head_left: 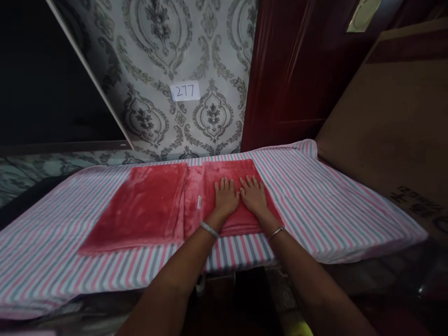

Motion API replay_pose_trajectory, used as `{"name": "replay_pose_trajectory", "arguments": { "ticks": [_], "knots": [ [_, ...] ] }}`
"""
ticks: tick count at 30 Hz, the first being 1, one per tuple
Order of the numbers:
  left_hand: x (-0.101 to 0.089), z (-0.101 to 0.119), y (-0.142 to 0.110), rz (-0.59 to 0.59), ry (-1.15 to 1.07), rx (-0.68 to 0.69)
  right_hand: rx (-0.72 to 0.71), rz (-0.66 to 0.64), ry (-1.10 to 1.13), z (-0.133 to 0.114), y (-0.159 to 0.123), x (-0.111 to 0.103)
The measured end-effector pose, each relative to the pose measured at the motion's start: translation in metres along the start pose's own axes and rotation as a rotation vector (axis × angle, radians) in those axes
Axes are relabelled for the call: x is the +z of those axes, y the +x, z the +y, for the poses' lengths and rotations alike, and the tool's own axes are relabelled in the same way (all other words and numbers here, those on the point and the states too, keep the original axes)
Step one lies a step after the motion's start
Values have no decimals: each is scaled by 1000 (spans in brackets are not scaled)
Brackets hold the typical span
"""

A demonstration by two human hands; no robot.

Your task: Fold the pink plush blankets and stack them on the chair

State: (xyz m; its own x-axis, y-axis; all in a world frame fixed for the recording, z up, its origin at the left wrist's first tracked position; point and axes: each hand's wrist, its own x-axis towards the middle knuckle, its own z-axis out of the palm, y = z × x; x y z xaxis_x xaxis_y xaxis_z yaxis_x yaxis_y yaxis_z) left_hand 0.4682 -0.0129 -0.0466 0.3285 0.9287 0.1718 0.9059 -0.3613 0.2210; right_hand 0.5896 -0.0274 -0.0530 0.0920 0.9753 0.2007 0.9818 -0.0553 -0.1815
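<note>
A red plush blanket (150,200) lies partly folded on a striped cloth (308,196). Its left part is a wide flat panel, and its right part is a thicker folded stack. Between the two runs a lower strip with a small white label. On the folded right part my left hand (226,196) rests palm down, fingers spread. Just to its right my right hand (254,195) also presses flat on the blanket, fingers apart. The thumbs nearly meet. Neither hand grasps anything.
The pink, grey and white striped cloth covers a table against a patterned wall. A paper marked 277 (185,91) is stuck there. A dark screen (52,84) stands at left, a dark red door (287,70) behind, and a large cardboard box (395,112) at right.
</note>
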Motion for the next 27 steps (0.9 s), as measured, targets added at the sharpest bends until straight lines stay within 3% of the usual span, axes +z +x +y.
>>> {"name": "replay_pose_trajectory", "arguments": {
  "ticks": [6,14,20,23,27],
  "knots": [
    [0,-6,-3,4,63,-14,-5,40,-7,1,-1,5],
    [-21,-30,-26,-72,207,-80,-6,70,-7,0,-5,7],
    [-41,-49,-46,-133,225,-94,2,2,12,-1,-1,-2],
    [-53,-46,-53,-147,200,-110,19,-73,43,3,1,-15],
    [-54,-19,-61,-47,163,-58,-10,-20,31,11,-19,-28]
  ]
}}
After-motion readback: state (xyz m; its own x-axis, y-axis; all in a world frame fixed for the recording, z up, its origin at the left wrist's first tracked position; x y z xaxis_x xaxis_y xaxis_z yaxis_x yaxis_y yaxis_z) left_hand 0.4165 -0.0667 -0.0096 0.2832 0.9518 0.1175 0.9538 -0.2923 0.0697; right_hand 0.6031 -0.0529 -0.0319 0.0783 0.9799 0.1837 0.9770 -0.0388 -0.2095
